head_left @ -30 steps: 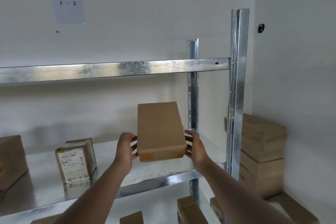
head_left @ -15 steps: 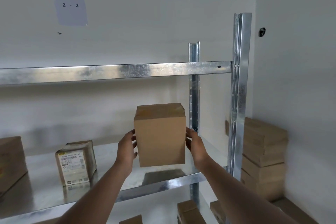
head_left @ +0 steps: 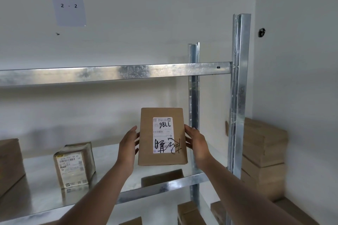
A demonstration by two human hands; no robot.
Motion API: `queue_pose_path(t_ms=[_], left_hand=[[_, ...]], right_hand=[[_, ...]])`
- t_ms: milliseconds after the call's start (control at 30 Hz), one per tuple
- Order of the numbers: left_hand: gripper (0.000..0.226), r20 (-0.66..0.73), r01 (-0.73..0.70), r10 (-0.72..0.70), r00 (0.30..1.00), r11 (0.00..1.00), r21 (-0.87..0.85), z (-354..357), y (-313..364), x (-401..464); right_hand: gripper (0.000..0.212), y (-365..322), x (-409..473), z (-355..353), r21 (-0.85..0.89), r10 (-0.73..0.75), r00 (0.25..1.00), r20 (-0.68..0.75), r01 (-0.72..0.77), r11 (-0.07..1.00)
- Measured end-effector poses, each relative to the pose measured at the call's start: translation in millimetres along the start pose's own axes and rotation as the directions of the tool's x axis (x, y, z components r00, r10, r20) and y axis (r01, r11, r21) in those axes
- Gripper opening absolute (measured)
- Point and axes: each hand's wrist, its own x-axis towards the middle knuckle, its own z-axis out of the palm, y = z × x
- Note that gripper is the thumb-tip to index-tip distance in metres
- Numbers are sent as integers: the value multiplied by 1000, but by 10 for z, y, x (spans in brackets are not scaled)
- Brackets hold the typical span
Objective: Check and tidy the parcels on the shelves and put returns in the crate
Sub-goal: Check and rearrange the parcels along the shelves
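Observation:
A brown cardboard parcel (head_left: 146,137) is held upright in the air just above the metal shelf (head_left: 113,175), its white shipping label with black handwriting facing me upside down. My left hand (head_left: 128,144) holds its left edge and my right hand (head_left: 194,139) holds its right edge, fingers wrapped behind. A smaller taped parcel (head_left: 74,165) with a label stands on the shelf to the left. No crate is in view.
Another brown box (head_left: 9,162) sits at the shelf's far left. An upper shelf beam (head_left: 117,73) runs overhead, uprights (head_left: 239,97) stand at right. Stacked cardboard boxes (head_left: 263,155) fill the right corner; more boxes (head_left: 188,213) lie below. A "2 - 2" sign (head_left: 69,6) hangs on the wall.
Both hands have turned the parcel over from lying flat to upright, bringing its labelled face toward me and lifting it slightly above the shelf.

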Motion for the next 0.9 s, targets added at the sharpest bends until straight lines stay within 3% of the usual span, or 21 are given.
queue_pose_path(t_ms=[100,200,300,400,533,667,833,900], left_hand=[[38,-13,-93,95,995,988,119,5,-13,28],[38,-10,-146,148,989,983,110,35,7,20],[41,30,-93,92,995,995,26,83,-27,-26],[41,62,-76,73,995,996,56,85,-157,-35],[47,135,-130,113,984,983,128,62,-319,-54],[62,161,-192,165,973,966,174,133,-337,-76],[54,136,-245,218,966,940,238,175,-422,-176],[63,83,-308,299,951,877,368,167,-511,-331]], right_hand=[[30,-14,14,-14,-26,-37,999,-14,36,999],[26,36,31,0,-42,-114,993,-44,112,993],[31,127,40,51,-69,-129,991,-43,126,990],[43,193,37,109,-97,-130,991,-13,128,987],[31,298,66,115,-193,-170,984,61,179,965],[63,487,174,92,-251,-176,982,73,189,949],[50,445,83,48,-242,-152,987,61,162,957],[32,389,-49,6,-264,-184,982,51,191,945]])
